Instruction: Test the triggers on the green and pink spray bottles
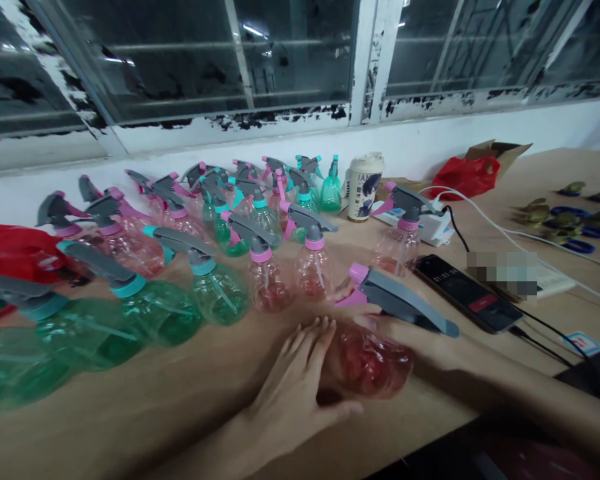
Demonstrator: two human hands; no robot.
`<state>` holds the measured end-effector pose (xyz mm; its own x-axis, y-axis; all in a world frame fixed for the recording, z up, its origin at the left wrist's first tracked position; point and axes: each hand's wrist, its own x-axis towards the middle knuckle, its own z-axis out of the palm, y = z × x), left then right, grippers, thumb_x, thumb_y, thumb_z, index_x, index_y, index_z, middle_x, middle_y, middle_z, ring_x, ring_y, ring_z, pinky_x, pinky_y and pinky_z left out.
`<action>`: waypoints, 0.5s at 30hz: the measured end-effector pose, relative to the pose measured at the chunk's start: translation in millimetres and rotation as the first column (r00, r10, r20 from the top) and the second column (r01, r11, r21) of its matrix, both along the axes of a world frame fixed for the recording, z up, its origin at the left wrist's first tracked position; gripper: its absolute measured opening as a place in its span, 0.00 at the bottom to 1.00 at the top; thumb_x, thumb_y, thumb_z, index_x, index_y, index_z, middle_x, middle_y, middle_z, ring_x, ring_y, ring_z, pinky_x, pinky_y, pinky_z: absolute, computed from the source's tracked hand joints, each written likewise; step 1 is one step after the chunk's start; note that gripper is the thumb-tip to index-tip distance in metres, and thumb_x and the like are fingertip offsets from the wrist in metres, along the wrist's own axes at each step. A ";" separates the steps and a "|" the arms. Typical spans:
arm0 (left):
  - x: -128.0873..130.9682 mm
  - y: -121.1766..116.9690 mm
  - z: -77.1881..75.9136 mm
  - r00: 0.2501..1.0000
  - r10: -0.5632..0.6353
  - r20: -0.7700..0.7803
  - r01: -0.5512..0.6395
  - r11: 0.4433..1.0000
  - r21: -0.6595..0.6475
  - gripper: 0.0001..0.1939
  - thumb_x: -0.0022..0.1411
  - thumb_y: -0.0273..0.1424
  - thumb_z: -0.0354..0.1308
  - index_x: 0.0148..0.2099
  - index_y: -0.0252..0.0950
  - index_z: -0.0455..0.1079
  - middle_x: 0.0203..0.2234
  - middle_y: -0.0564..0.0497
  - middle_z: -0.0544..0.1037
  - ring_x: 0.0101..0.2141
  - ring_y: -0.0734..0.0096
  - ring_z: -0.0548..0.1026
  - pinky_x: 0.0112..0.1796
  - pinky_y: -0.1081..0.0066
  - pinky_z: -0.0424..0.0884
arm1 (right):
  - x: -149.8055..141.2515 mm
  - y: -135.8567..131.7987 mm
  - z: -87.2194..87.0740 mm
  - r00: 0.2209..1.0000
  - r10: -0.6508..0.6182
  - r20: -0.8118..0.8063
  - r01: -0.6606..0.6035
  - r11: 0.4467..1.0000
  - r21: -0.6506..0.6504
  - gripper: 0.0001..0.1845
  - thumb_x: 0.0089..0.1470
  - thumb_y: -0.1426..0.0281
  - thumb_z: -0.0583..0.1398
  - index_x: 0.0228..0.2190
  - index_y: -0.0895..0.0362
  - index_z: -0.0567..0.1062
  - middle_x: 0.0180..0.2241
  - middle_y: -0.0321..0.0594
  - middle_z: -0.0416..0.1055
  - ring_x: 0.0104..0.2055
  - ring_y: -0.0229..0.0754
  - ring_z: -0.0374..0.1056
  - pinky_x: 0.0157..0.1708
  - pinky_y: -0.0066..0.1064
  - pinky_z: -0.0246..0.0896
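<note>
A pink spray bottle (375, 363) with a grey and pink trigger head stands close in front of me, slightly tilted. My right hand (405, 330) is wrapped round its neck, below the trigger head, which partly covers the fingers. My left hand (297, 380) is beside the bottle's left side with its fingers stretched out and the thumb near the base. Whether its palm touches the bottle I cannot tell. Just beyond the hands stand two more pink spray bottles (314, 270) and, further left, a green spray bottle (220, 293).
Several pink and green spray bottles crowd the table (155, 413) towards the window wall. A paper cup (365, 187), a phone (467, 293) with cables, a white power strip (435, 227) and a red plastic bag (467, 177) lie to the right. Metal parts (565, 217) sit further right.
</note>
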<state>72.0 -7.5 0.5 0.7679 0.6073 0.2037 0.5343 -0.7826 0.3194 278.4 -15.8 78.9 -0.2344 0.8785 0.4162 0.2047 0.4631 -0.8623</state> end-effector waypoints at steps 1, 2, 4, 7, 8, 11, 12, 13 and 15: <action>-2.8 1.4 -3.5 1.000 0.002 -0.024 -0.002 1.000 0.021 0.47 0.56 0.51 0.59 0.66 0.31 0.43 0.61 0.35 0.58 0.60 0.46 0.56 0.55 0.45 0.56 | 0.3 2.0 -0.6 0.999 0.027 -0.026 -0.027 0.999 -0.018 0.05 0.50 0.72 0.59 0.33 0.52 0.71 0.35 0.39 0.72 0.39 0.44 0.70 0.39 0.36 0.67; -4.9 2.2 -5.9 0.999 0.004 -0.046 -0.002 0.999 0.037 0.47 0.56 0.51 0.58 0.66 0.30 0.43 0.61 0.35 0.57 0.60 0.46 0.56 0.56 0.45 0.55 | 0.5 3.9 -1.5 0.997 0.054 -0.046 -0.055 0.998 -0.026 0.06 0.50 0.73 0.58 0.33 0.52 0.71 0.37 0.39 0.72 0.40 0.44 0.70 0.40 0.36 0.67; -7.1 2.6 -7.8 0.997 -0.002 -0.074 0.006 0.998 0.055 0.45 0.58 0.50 0.57 0.66 0.29 0.43 0.61 0.35 0.56 0.60 0.48 0.55 0.56 0.46 0.55 | 1.1 7.3 -5.0 0.996 0.081 -0.047 -0.082 0.996 -0.018 0.07 0.50 0.74 0.58 0.33 0.53 0.72 0.38 0.39 0.73 0.41 0.44 0.70 0.40 0.35 0.67; -6.8 1.8 -7.2 0.996 -0.014 -0.090 0.020 0.997 0.071 0.42 0.60 0.48 0.56 0.65 0.27 0.45 0.61 0.35 0.57 0.61 0.49 0.54 0.56 0.47 0.55 | 2.8 10.7 -12.9 0.999 0.046 0.002 -0.046 0.999 0.007 0.04 0.53 0.68 0.59 0.32 0.53 0.73 0.33 0.38 0.74 0.36 0.43 0.71 0.38 0.35 0.67; -6.5 1.8 -7.0 0.996 -0.014 -0.092 0.021 0.997 0.078 0.41 0.60 0.47 0.56 0.65 0.27 0.46 0.61 0.35 0.57 0.61 0.49 0.54 0.56 0.47 0.55 | 3.4 11.1 -15.1 0.999 0.029 0.020 -0.029 1.000 0.002 0.04 0.54 0.66 0.59 0.32 0.53 0.73 0.31 0.38 0.74 0.34 0.42 0.71 0.38 0.34 0.67; -5.8 2.2 -7.5 0.996 -0.010 -0.085 0.018 0.995 0.094 0.40 0.60 0.45 0.57 0.65 0.27 0.47 0.61 0.35 0.58 0.61 0.49 0.55 0.56 0.47 0.55 | 4.4 11.2 -16.2 0.997 -0.017 0.069 0.018 1.000 -0.014 0.06 0.55 0.65 0.59 0.28 0.54 0.72 0.27 0.35 0.72 0.31 0.39 0.70 0.35 0.32 0.68; -5.8 2.4 -7.9 0.997 -0.010 -0.080 0.018 0.995 0.098 0.40 0.60 0.44 0.57 0.65 0.27 0.47 0.61 0.35 0.58 0.61 0.49 0.55 0.56 0.47 0.56 | 4.4 10.9 -14.8 0.996 -0.026 0.086 0.027 1.000 -0.011 0.07 0.55 0.66 0.59 0.27 0.55 0.71 0.26 0.34 0.71 0.29 0.37 0.69 0.33 0.30 0.68; -5.8 2.6 -8.3 0.997 -0.010 -0.076 0.018 0.995 0.101 0.40 0.60 0.43 0.57 0.65 0.27 0.47 0.61 0.35 0.58 0.61 0.49 0.55 0.56 0.47 0.56 | 4.3 10.6 -13.1 0.995 -0.032 0.099 0.032 0.999 0.000 0.08 0.55 0.66 0.60 0.26 0.55 0.71 0.24 0.34 0.69 0.27 0.36 0.68 0.30 0.28 0.67; -5.6 2.6 -8.8 0.997 -0.012 -0.075 0.019 0.994 0.104 0.40 0.59 0.43 0.57 0.65 0.27 0.47 0.60 0.35 0.59 0.61 0.49 0.55 0.56 0.47 0.56 | 4.3 10.0 -10.6 0.992 -0.033 0.120 0.031 0.999 0.018 0.09 0.54 0.66 0.60 0.25 0.55 0.70 0.23 0.32 0.67 0.24 0.34 0.65 0.25 0.25 0.65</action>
